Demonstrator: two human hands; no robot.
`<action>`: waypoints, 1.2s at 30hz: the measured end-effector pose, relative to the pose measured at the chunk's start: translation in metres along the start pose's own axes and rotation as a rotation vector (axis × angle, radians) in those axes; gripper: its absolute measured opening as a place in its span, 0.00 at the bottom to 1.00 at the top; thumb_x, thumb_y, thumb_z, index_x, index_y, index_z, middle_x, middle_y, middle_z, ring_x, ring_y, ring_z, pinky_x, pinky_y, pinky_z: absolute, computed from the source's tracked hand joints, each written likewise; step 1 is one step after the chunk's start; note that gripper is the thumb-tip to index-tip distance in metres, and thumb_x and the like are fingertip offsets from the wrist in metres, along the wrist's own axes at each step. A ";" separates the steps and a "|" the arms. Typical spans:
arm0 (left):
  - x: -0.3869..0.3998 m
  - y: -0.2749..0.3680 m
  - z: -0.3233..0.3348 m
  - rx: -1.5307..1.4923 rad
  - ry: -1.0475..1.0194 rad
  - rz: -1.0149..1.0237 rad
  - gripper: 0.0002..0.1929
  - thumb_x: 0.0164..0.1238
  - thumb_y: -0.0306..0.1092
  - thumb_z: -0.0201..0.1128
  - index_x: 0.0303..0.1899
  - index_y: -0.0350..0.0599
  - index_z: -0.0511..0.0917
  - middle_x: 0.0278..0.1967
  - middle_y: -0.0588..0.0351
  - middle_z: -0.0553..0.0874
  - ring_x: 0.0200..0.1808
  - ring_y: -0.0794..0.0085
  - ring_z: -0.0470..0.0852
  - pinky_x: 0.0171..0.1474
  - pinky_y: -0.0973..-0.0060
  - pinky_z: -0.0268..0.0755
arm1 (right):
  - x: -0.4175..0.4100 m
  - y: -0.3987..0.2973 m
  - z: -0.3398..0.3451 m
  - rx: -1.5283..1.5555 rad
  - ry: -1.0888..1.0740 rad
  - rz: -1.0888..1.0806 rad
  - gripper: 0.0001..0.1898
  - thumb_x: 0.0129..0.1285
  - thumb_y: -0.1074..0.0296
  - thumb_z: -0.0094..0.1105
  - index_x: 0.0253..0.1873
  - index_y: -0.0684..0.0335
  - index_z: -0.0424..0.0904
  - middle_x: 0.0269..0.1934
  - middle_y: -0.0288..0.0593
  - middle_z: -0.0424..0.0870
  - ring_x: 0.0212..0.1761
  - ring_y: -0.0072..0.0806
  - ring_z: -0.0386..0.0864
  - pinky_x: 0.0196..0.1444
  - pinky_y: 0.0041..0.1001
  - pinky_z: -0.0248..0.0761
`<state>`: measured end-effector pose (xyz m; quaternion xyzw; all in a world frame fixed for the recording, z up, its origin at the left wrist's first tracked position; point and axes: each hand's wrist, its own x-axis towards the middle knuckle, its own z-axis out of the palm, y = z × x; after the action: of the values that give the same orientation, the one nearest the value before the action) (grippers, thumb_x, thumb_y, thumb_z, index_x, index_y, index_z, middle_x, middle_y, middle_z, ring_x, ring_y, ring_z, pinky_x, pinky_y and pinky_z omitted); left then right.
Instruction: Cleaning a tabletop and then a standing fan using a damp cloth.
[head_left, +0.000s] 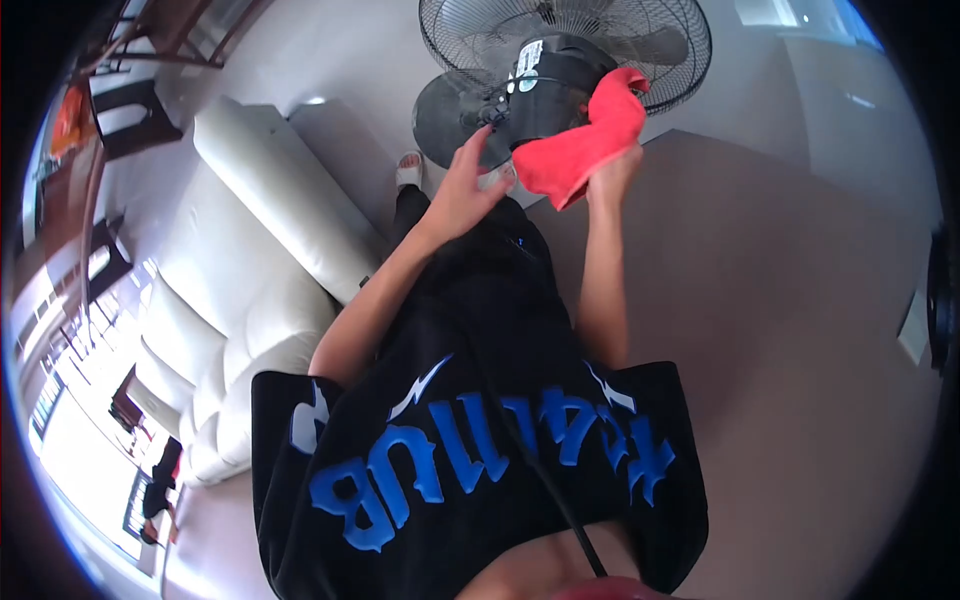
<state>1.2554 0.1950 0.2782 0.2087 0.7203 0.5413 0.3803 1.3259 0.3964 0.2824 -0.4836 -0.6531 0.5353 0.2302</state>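
A black pedestal fan (551, 112) stands before me, its wire grille (694, 71) facing away. The motor housing bears stickers with writing (530, 64), and a round base (442, 112) shows below it on the floor. In my right hand (619, 176) is a red cloth (574, 154), bunched and draped against the side of the housing. My left hand (466, 189) holds nothing, with its fingers apart. Its fingertips are close to the fan below the housing; whether they touch it I cannot tell.
A cream sofa (262, 180) runs along my left. Dark stools (135, 116) and wooden furniture (169, 30) stand beyond it. Another person (160, 480) is far off at the left. To my right is a plain pale surface (780, 300). My feet in light slippers (409, 174) are near the fan base.
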 end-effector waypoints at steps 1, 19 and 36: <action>0.003 0.015 0.009 -0.142 0.003 0.134 0.45 0.58 0.42 0.70 0.71 0.38 0.52 0.66 0.37 0.65 0.70 0.50 0.60 0.66 0.56 0.62 | -0.004 -0.007 -0.005 -0.009 -0.032 -0.001 0.21 0.65 0.62 0.59 0.56 0.72 0.76 0.41 0.45 0.85 0.41 0.34 0.83 0.41 0.33 0.77; -0.095 0.005 -0.085 -1.021 0.473 -0.241 0.21 0.73 0.32 0.55 0.64 0.37 0.65 0.56 0.51 0.78 0.55 0.69 0.79 0.59 0.70 0.73 | 0.046 -0.082 0.090 -1.215 -0.778 -0.939 0.12 0.56 0.60 0.67 0.41 0.60 0.84 0.40 0.43 0.83 0.48 0.38 0.77 0.49 0.37 0.70; -0.032 0.006 -0.125 -1.097 0.379 -0.114 0.23 0.73 0.40 0.55 0.62 0.36 0.66 0.54 0.49 0.79 0.53 0.69 0.81 0.58 0.70 0.73 | 0.067 -0.062 0.082 -0.874 -0.598 -1.043 0.09 0.63 0.65 0.60 0.37 0.65 0.81 0.35 0.49 0.82 0.40 0.48 0.78 0.45 0.41 0.71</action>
<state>1.1777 0.0971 0.3100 -0.1585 0.4002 0.8418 0.3256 1.2069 0.4187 0.2988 0.0080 -0.9862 0.1568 0.0535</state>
